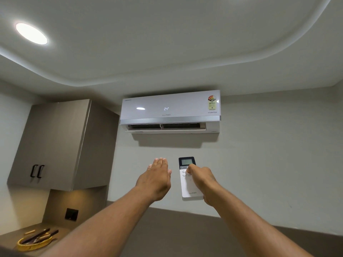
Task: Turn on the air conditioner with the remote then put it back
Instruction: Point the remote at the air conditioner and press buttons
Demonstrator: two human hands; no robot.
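A white wall air conditioner (169, 111) hangs high on the wall ahead. Its panel shows 24 and its lower flap stands open. Below it, my right hand (201, 179) grips a white remote (190, 189) with a dark screen end, held upright and pointed at the unit. My thumb rests on the buttons just under the screen. To the left of the remote, my left hand (157, 179) is raised, flat, fingers together and extended, holding nothing and not touching the remote.
A grey wall cabinet (55, 145) with two black handles hangs at the left. Below it a counter holds a yellow dish (34, 242) with dark utensils. A black wall socket (71, 214) sits above the counter. A round ceiling light (31, 33) glows at top left.
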